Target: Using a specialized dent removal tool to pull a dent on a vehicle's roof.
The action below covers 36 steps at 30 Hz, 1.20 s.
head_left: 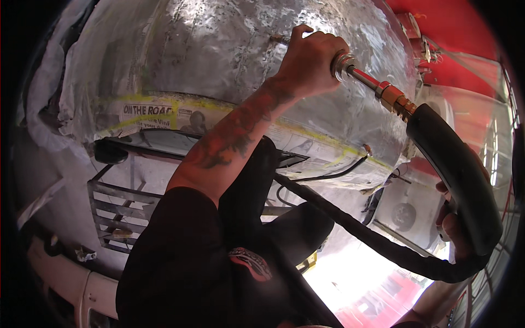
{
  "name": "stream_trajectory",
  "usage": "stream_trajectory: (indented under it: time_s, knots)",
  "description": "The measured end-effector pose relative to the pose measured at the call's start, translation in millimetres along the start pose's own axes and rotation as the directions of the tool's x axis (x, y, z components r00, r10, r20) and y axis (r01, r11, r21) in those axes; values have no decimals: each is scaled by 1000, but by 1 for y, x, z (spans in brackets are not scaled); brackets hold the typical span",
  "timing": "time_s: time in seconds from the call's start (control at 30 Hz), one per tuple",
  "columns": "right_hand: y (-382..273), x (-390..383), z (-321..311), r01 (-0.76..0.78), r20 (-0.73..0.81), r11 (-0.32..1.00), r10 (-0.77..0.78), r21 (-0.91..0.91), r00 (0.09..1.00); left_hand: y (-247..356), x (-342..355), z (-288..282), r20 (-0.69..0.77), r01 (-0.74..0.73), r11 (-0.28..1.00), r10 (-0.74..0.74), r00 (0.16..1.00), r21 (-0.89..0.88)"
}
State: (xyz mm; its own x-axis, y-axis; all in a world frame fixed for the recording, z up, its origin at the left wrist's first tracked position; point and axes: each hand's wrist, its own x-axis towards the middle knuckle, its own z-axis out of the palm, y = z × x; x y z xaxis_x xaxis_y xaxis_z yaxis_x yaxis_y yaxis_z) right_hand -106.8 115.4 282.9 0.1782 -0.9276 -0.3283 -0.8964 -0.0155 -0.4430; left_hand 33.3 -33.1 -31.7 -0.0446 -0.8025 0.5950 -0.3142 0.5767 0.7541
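Observation:
My left hand (310, 61), at the top centre, is closed round the front metal part of a tool (374, 85) held against a silver-grey, dented, curved body panel (208, 44). The tool has a steel shaft, a brass-coloured fitting and a long black curved handle (448, 164). My right hand (455, 229) grips that handle at the right, its fingers partly hidden behind it. A thick black sleeved hose (350, 229) loops from the handle toward my legs. The tool's tip is mostly hidden by my left hand. Newspaper and yellowish tape (147, 115) cover the panel's lower band.
Crumpled plastic sheeting (49, 109) hangs at the left. A dark metal slatted step (117, 216) is below the panel. My knees (295, 235) are bent in the lower middle. A red body panel (454, 33) stands at the upper right, and a white vehicle part (60, 273) at the lower left.

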Motion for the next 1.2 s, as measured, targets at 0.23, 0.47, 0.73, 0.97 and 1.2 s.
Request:
stream_trajectory:
  time_s: [0.23, 0.47, 0.73, 0.97, 1.2]
  knots:
    - [11, -9, 7, -35, -131, 980, 9, -195, 991, 1, 2, -5, -38, -44, 999, 44, 998, 2]
    - [17, 13, 13, 103, -84, 984, -116, -145, 990, -17, -7, -16, -56, -19, 998, 22, 998, 57]
    - [-12, 0, -23, -265, -70, 879, 259, -396, 963, -64, 3, -6, -207, -75, 996, 81, 975, 38]
    - [-9, 9, -5, -90, -78, 995, 86, -47, 993, 24, 36, -21, 30, -119, 993, 120, 992, -28]
    - [-22, 10, 11, -49, -110, 990, 35, -135, 993, -67, 2, -15, -60, -53, 997, 56, 997, 55]
